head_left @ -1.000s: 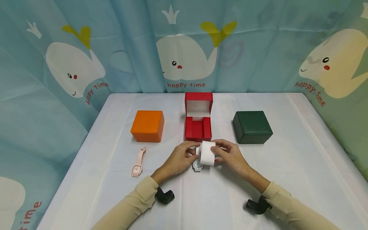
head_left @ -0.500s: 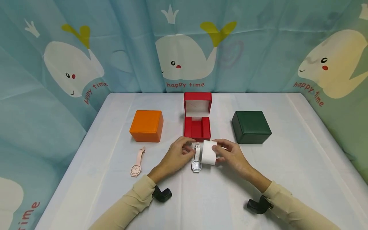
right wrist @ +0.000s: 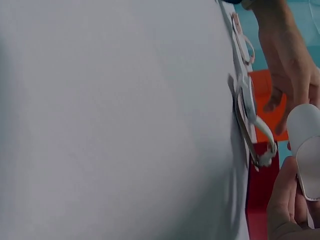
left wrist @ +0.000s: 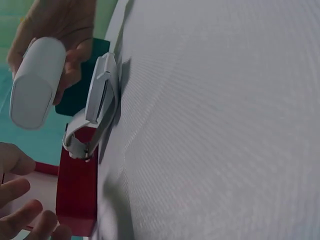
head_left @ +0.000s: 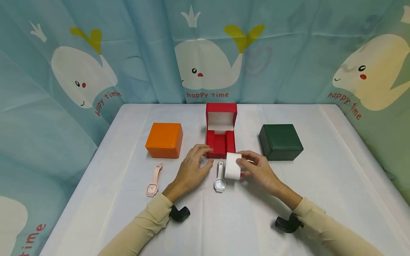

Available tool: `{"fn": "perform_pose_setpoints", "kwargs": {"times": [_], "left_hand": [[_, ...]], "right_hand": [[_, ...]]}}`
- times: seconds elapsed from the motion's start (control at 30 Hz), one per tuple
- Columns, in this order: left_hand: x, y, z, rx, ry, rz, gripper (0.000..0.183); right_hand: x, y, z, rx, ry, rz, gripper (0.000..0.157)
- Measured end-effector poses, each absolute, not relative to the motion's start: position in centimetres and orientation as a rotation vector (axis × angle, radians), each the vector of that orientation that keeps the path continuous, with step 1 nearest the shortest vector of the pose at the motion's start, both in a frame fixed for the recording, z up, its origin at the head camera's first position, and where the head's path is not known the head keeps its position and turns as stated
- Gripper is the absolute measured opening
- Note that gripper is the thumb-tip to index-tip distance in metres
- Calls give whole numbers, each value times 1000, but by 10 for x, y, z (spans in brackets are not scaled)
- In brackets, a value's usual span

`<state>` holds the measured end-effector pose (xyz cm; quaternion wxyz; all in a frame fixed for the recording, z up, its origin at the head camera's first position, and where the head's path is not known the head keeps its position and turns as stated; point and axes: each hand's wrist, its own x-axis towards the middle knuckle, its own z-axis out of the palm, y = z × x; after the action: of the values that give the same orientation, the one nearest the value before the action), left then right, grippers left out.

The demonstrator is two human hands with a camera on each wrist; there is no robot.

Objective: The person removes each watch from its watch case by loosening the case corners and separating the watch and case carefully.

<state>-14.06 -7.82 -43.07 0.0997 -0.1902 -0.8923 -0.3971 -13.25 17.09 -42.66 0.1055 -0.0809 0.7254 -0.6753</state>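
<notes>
The right hand [head_left: 257, 171] pinched a white watch pillow [head_left: 232, 166] between thumb and fingers, holding it above the cloth, just to the right of the white-strapped watch [head_left: 220, 179]. The left hand [head_left: 191, 169] had hold of nothing; its fingers were parted and loosely bent, the tips by the near left corner of the red watch box [head_left: 221, 155]. Whether they touched it could not be told.

The white-strapped watch lay between the hands, dial up, its strap arching off the cloth toward the box's front wall. The red watch box had its lid raised, white lining showing; inside the base, two red side pads flanked a central recess with its red floor in sight.

Farther out, an orange box [head_left: 164, 137] stood closed on the left and a dark green box [head_left: 282, 138] closed on the right, their contents hidden. A pink watch [head_left: 153, 181] lay in front of the orange one. Strips of white tablecloth [head_left: 205, 227] separated the three boxes, and broad stretches ran out to both side edges. The far edge met a blue whale-print curtain [head_left: 144, 71] behind the red watch box.
</notes>
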Motion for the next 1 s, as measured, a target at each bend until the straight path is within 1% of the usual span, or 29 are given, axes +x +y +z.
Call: {"fn": "perform_pose_setpoints", "kwargs": {"times": [0.47, 0.7, 1.0], "left_hand": [[-146, -79, -436, -596, -2724, -927, 43], [-145, -80, -434, -676, -2832, -846, 45], [-144, -81, -429, -648, -2891, -797, 45]], "right_hand": [[-181, 158, -410, -320, 2235, -1956, 44], [-194, 148, -408, -318, 2260, -1954, 45], [-202, 141, -412, -327, 2283, -1951, 42]]}}
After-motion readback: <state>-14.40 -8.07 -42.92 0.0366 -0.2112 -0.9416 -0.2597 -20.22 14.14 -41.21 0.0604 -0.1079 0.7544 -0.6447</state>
